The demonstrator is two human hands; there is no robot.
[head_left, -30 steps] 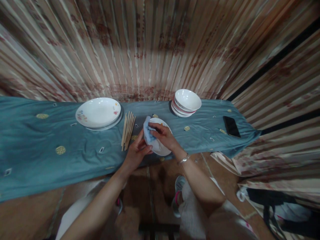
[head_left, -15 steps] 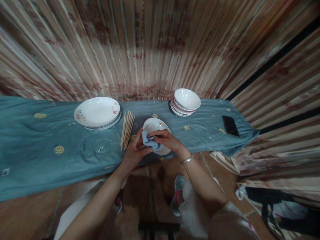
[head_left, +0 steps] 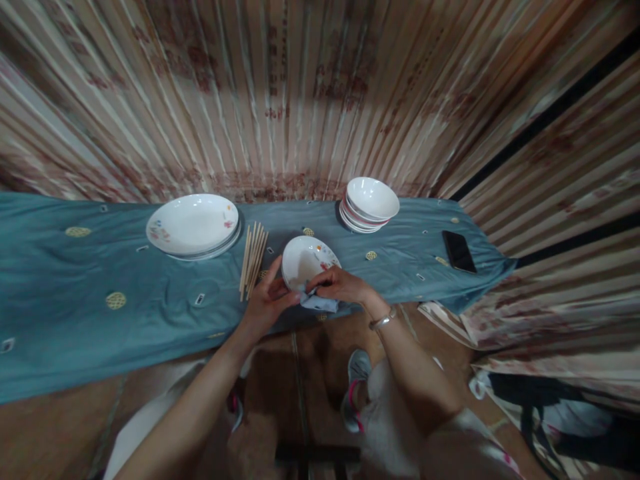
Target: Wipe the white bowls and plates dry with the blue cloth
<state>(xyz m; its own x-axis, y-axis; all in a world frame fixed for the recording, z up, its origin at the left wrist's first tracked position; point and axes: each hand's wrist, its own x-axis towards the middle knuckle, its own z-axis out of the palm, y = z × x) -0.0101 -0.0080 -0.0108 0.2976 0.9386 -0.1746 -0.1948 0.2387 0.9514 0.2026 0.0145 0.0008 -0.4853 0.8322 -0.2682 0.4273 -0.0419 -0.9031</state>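
- Sitting toward the left on the far side of the bench [head_left: 165,320], the large plates [head_left: 195,223] form a stack, the top one bare and showing a floral pattern; whether they have been wiped cannot be told.
- Right of them lie the chopsticks [head_left: 254,260], in a loose bundle pointing from near to far, with neither hand on them.
- The left hand [head_left: 273,299] grips the left rim of the small dish [head_left: 303,259], its thumb by the near edge.
- The small dish is at the middle of the bench, near side, its floral inner face up; wiping it looks under way and, by judgement, unfinished, since the blue cloth [head_left: 321,304] lies over its near rim.
- The right hand [head_left: 340,285] pinches that cloth with bent fingers.
- Farther right, on the far side, the bowls [head_left: 371,199] stand stacked; their cleanliness cannot be judged either.
- The phone [head_left: 459,251] lies flat near the bench's right end, apart from the dishes.
- A wrinkled teal cover with yellow motifs drapes the bench.
- Pleated curtains [head_left: 315,100] hang behind it and on the right, above a brown tiled floor [head_left: 285,373].
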